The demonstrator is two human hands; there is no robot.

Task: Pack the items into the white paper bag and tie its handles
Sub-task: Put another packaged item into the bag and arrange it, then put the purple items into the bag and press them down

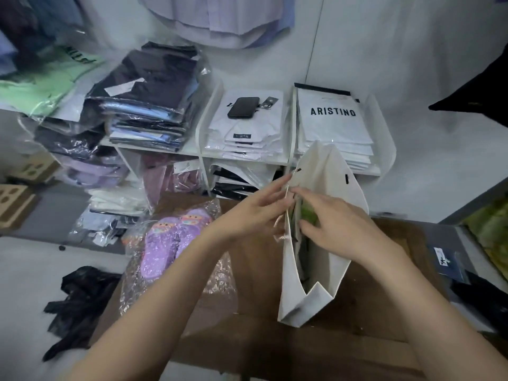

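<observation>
A cluttered clothing stockroom, and a brown wooden tabletop point(258, 270) sits in front of a white shelf unit point(291, 158) stacked with bagged shirts. On that table stands the tall white paper bag point(330, 171), upright, mouth open.

At the bag's mouth, the left hand point(255, 210) has its fingers loosely spread, fingertips at the bag's left rim where a thin pale ribbon handle point(281, 229) hangs; whether it actually pinches the ribbon I cannot tell. The right hand point(338, 224) is over the opening, fingers curled down against a green folded item point(309, 213) sitting inside the bag, seemingly pressing it in.

The bag looks light and stiff-walled but easy to crease, so steady it by the rim, not the thin panel. The green thing looks soft and light, so it should yield to a push. The ribbon is limp and slippery-looking, best pinched near its anchor hole.

Left of the bag, purple slippers in a clear plastic wrapper point(170, 237) lie on the table, well apart from both hands. Behind the bag, a dark phone point(243, 107) rests on the shelf's shirts.
</observation>
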